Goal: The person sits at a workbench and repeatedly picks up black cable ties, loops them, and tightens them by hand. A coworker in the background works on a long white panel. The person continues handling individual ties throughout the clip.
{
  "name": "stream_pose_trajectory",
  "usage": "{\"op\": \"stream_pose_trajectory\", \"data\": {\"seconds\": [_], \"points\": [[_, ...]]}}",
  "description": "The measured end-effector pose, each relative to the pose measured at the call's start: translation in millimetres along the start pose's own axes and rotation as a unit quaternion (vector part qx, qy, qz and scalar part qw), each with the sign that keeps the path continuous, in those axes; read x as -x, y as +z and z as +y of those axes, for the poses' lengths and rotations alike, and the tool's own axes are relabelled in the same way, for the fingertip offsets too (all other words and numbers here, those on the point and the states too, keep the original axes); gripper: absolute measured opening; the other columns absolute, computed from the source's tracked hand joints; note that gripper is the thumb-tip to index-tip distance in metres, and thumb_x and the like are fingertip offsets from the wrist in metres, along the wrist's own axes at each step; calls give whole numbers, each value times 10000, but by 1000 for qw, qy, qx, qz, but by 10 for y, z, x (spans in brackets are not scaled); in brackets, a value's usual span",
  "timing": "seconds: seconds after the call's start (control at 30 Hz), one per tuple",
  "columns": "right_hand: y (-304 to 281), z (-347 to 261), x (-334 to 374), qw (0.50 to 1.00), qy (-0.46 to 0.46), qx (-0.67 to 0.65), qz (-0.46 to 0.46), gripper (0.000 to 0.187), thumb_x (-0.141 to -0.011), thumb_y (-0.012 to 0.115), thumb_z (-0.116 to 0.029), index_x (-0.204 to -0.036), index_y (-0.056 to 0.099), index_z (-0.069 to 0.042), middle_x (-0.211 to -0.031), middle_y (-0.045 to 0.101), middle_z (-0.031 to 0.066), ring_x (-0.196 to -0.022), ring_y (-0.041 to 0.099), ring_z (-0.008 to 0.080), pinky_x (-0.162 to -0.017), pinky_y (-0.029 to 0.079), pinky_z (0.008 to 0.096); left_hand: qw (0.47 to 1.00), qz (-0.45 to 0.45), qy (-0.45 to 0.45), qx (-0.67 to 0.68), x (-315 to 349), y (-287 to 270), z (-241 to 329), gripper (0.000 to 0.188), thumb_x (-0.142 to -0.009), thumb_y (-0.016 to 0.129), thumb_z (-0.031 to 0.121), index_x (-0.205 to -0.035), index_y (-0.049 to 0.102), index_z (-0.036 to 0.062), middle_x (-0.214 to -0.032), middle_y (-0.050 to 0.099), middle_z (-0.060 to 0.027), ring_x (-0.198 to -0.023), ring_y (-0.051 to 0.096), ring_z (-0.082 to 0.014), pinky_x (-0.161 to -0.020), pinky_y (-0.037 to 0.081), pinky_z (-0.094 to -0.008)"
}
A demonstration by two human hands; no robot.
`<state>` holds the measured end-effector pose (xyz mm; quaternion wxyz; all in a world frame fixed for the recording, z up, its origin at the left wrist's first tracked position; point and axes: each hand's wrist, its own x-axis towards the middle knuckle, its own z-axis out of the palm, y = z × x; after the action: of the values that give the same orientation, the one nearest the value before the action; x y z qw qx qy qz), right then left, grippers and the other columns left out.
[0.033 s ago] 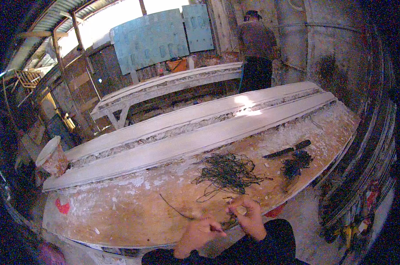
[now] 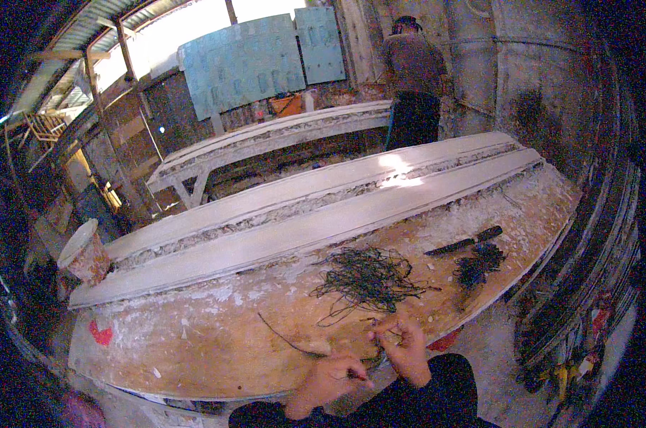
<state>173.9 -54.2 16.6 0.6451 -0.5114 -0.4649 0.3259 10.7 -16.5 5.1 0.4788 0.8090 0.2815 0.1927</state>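
Note:
Both of my hands are close together over the near edge of a worn wooden table (image 2: pixel 195 357). My left hand (image 2: pixel 330 376) is closed in a pinch on a thin dark strand (image 2: pixel 287 342), whose free end reaches out to the left over the wood. My right hand (image 2: pixel 403 348) is pinched too, with a bit of dark strand between the fingers. Just beyond them lies a loose tangle of dark cord or wire (image 2: pixel 369 282). To its right are a knife (image 2: pixel 465 241) with a dark handle and a bunch of short dark pieces (image 2: pixel 480 264).
Two long whitish boards (image 2: pixel 301 228) run along the table's far side. A crusted bucket (image 2: pixel 85 250) stands at the left end, near a red scrap (image 2: pixel 100 333). Behind are a second bench (image 2: pixel 280 135) and another person (image 2: pixel 414 78). Long stacked strips (image 2: pixel 587 257) lie at right.
My left hand has shifted slightly to the right, and the fingers of my right hand have changed their pinch. The tangle, knife and short pieces have stayed put.

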Motion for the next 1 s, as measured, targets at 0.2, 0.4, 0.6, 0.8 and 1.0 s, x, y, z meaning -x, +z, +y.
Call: {"op": "stream_pose_trajectory", "data": {"seconds": [0.2, 0.4, 0.6, 0.8, 1.0], "points": [[-48, 24, -117, 988, -138, 22, 71, 125, -705, 569, 20, -816, 549, -33, -821, 529, 55, -823, 502, 156, -751, 395, 254, 986, -39, 159, 41, -103, 333, 188, 261, -732, 660, 270, -732, 542, 37, -742, 530, -43, -698, 546, -170, -634, 443, -277], [-48, -75, -139, 986, -141, 69, 63, 124, -723, 575, -45, -843, 605, -37, -905, 554, 86, -889, 497, 189, -798, 380, 289, 996, 21, 90, -11, -15, 96, 91, 216, -736, 658, 232, -729, 544, 48, -740, 553, -56, -688, 547, -173, -632, 443, -271], [-82, -18, -76, 998, -69, 3, 2, 135, -711, 630, -97, -844, 639, -71, -924, 571, 69, -911, 505, 205, -813, 384, 326, 959, 277, 11, -59, 70, -256, -138, 141, -710, 662, 87, -709, 529, 40, -695, 548, -17, -652, 531, -140, -637, 441, -259], [190, 31, 93, 903, -193, 105, -370, 206, -727, 634, -148, -928, 634, -101, -1106, 512, 91, -1052, 459, 272, -886, 363, 380, 884, 438, -61, 149, 33, -499, -375, 193, -676, 671, 4, -723, 496, 71, -678, 538, 8, -622, 506, -90, -609, 428, -226], [439, 79, 200, 869, -256, 139, -400, 212, -749, 615, -178, -948, 629, -107, -1152, 488, 88, -1119, 409, 306, -914, 347, 393, 882, 419, -33, 213, 62, -529, -347, 188, -688, 666, 2, -700, 488, 61, -680, 564, -15, -630, 529, -78, -577, 431, -217]]}}
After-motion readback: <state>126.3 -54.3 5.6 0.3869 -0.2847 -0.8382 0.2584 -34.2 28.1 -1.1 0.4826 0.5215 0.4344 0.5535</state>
